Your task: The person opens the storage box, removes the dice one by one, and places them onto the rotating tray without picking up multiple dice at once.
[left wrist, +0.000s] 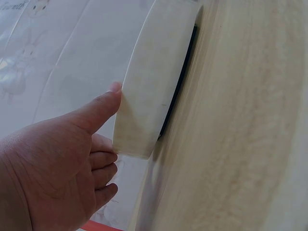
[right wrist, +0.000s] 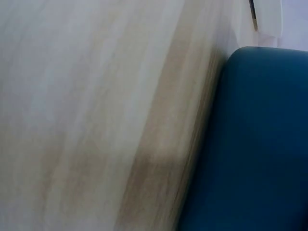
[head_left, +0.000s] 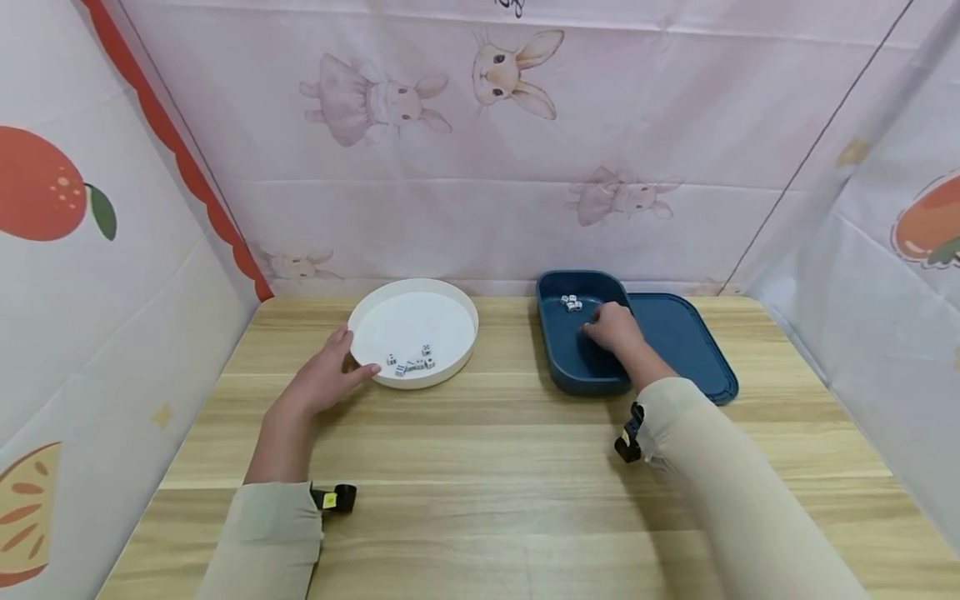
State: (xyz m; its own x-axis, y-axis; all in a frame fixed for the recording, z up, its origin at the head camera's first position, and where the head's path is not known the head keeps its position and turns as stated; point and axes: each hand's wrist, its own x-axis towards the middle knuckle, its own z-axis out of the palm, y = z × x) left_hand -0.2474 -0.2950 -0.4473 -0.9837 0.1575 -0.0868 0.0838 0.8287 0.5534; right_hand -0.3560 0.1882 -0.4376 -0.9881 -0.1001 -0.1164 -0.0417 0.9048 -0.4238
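In the head view my left hand (head_left: 326, 375) is at the near left side of a round white tray (head_left: 472, 321). The left wrist view has the thumb against the tray's rim (left wrist: 144, 82) and the other fingers (left wrist: 103, 175) near its outer side, not wrapped around it. Several white dice (head_left: 418, 364) with dark pips lie inside, towards the near edge. My right hand (head_left: 618, 329) reaches down into a dark blue box (head_left: 551, 350), fingers bent; whether they pinch anything is hidden. Several more dice (head_left: 572, 303) sit at the box's far left, apart from that hand.
A dark blue lid (head_left: 682, 346) lies flat to the right of the box, partly behind the right forearm. Wooden tabletop (head_left: 480, 467) stretches between and in front of both containers. Printed cloth walls (head_left: 487, 225) enclose the back and sides.
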